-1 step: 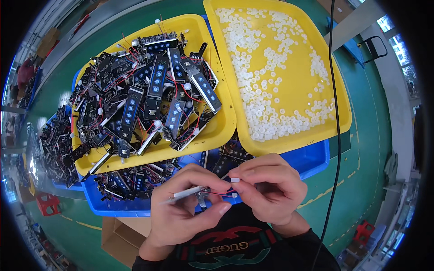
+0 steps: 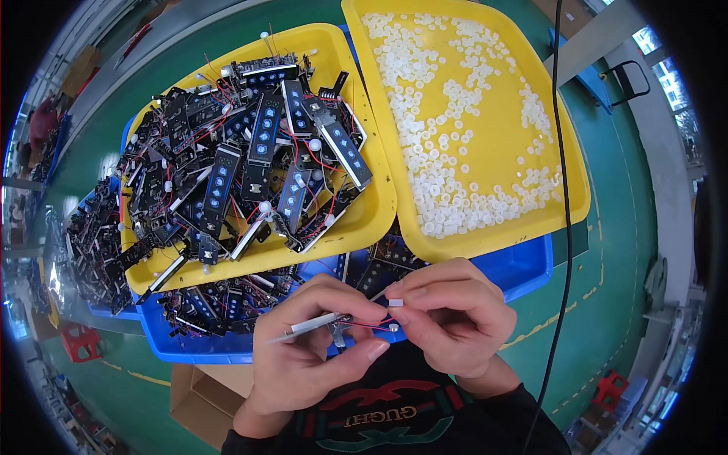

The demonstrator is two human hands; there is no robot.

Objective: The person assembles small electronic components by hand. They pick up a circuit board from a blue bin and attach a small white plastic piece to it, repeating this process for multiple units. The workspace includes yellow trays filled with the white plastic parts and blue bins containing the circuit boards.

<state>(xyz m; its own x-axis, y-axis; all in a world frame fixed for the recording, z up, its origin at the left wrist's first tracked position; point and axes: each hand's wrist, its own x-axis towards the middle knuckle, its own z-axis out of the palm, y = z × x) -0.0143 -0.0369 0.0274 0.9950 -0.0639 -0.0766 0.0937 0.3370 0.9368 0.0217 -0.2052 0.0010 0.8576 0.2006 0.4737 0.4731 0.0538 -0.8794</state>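
My left hand (image 2: pixel 303 345) grips a small circuit board (image 2: pixel 315 324), whose white strip faces up along its edge. Thin red and dark wires (image 2: pixel 360 326) run from the board toward a small round silvery part (image 2: pixel 393 327), which hangs just below my right fingertips. Pinched between the thumb and fingers of my right hand (image 2: pixel 459 315) is a small white plastic cap (image 2: pixel 396 302). The cap and the round part are apart. Fingers cover much of the board.
Ahead on the left, a yellow tray (image 2: pixel 364 235) holds piled wired circuit boards (image 2: pixel 262 129). Another yellow tray (image 2: pixel 493 114) on the right holds scattered white caps (image 2: pixel 444 205). Beneath them is a blue bin (image 2: pixel 531 269) with more boards. A black cable (image 2: pixel 565 227) hangs at right; a cardboard box (image 2: pixel 205 402) sits below.
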